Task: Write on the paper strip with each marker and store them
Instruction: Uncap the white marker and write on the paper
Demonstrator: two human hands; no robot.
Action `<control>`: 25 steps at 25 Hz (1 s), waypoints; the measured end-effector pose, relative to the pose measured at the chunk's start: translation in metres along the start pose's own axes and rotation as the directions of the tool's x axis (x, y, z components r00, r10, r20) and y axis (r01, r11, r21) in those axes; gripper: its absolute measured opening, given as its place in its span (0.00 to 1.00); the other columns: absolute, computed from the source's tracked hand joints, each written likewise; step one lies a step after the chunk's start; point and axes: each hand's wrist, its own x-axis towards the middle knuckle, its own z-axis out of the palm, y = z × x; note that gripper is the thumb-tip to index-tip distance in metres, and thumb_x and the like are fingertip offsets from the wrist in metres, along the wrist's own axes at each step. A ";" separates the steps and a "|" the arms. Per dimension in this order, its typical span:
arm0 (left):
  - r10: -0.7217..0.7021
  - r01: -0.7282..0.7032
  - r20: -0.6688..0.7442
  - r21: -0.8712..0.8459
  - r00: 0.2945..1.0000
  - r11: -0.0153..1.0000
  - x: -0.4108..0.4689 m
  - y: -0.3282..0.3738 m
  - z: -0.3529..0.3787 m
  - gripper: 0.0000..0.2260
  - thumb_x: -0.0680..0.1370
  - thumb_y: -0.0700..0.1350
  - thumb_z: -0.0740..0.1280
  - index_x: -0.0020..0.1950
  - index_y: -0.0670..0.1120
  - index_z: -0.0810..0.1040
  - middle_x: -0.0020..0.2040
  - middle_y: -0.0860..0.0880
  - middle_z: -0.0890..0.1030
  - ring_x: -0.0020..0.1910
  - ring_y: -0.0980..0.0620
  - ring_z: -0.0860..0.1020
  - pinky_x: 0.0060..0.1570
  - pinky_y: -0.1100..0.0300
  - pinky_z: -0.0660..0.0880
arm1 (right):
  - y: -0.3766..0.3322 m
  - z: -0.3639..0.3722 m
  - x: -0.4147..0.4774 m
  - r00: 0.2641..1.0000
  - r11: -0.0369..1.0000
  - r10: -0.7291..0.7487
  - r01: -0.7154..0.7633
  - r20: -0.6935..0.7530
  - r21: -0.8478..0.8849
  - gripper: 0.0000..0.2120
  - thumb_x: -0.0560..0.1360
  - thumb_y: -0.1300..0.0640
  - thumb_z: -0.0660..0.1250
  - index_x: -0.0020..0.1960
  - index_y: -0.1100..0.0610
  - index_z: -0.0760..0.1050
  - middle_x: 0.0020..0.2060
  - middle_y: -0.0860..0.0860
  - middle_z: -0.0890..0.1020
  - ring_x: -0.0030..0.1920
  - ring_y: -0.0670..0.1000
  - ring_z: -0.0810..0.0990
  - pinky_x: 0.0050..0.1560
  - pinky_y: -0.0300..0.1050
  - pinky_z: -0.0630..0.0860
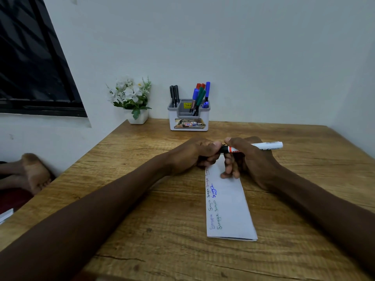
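Marker (263, 146): white barrel with an orange band next to a black section. It is held level above the far end of the paper strip, with its white end pointing right. There is print on the barrel, but it is too small to read.

Paper strip (230, 209): white, folded, lying lengthwise on the table (142, 220) right of centre. Short handwritten words run in a column along its left edge in pink, green, black and blue. They seem to be one word repeated, and I cannot read it for certain.

Holder (189, 121): white and grey, standing at the table's far edge against the wall.
- The left compartment holds black markers (174, 95).
- The right compartment holds red, green and blue markers (200, 94).
- There is a yellow price sticker (187, 105) inside.
- The front label shows the letters "OP"; the rest is unclear.

Left hand (194, 155): fingers (210, 157) curled tight round the marker's dark left end, which they hide.

Right hand (251, 159): the thumb and forefinger pinch the barrel near the orange band. The other fingers (229, 169) are curled downward, with the tips touching the far end of the strip.

A white pot of white flowers (132, 98) stands left of the holder.
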 end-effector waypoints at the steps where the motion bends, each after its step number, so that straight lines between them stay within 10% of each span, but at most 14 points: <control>1: 0.052 -0.044 -0.036 0.187 0.998 0.981 -0.001 -0.002 -0.003 0.20 0.85 0.54 0.57 0.39 0.44 0.72 0.35 0.52 0.75 0.35 0.53 0.71 0.40 0.61 0.68 | 0.001 -0.001 0.000 1.000 1.000 -0.003 0.004 -0.020 0.019 0.21 0.77 0.49 0.65 0.29 0.58 0.78 0.26 0.58 0.78 0.22 0.54 0.78 0.37 0.59 0.82; 4: 0.300 -0.030 -0.293 0.669 0.908 0.742 -0.013 -0.012 -0.038 0.14 0.85 0.50 0.58 0.41 0.51 0.75 0.35 0.58 0.78 0.36 0.59 0.75 0.40 0.64 0.69 | 0.003 -0.020 0.000 0.984 0.962 0.089 -0.044 -0.157 0.269 0.20 0.77 0.53 0.65 0.27 0.55 0.76 0.23 0.52 0.71 0.19 0.49 0.69 0.39 0.60 0.83; 6: 0.292 -0.002 -0.453 0.540 0.842 0.842 -0.025 -0.013 -0.067 0.17 0.86 0.49 0.57 0.41 0.45 0.77 0.37 0.49 0.80 0.36 0.54 0.76 0.40 0.57 0.70 | 0.002 -0.033 0.000 0.977 0.936 0.122 -0.056 -0.172 0.348 0.21 0.76 0.52 0.66 0.26 0.54 0.77 0.23 0.52 0.72 0.19 0.49 0.68 0.40 0.61 0.82; 14: 0.009 0.032 -0.118 0.336 0.993 0.941 -0.016 -0.014 -0.040 0.19 0.79 0.63 0.60 0.45 0.48 0.79 0.44 0.49 0.83 0.43 0.53 0.78 0.45 0.56 0.72 | 0.007 -0.032 -0.001 0.995 0.999 0.020 -0.016 -0.097 0.044 0.19 0.71 0.47 0.76 0.43 0.64 0.84 0.29 0.60 0.80 0.22 0.55 0.76 0.31 0.46 0.79; 25: 0.120 -0.070 -0.089 0.434 0.989 0.898 -0.013 -0.019 -0.022 0.19 0.71 0.55 0.79 0.48 0.43 0.77 0.44 0.67 0.80 0.46 0.66 0.78 0.41 0.74 0.69 | -0.004 -0.021 -0.009 0.993 0.979 -0.081 0.095 0.085 -0.179 0.13 0.66 0.52 0.82 0.41 0.60 0.84 0.33 0.59 0.84 0.26 0.51 0.80 0.29 0.42 0.79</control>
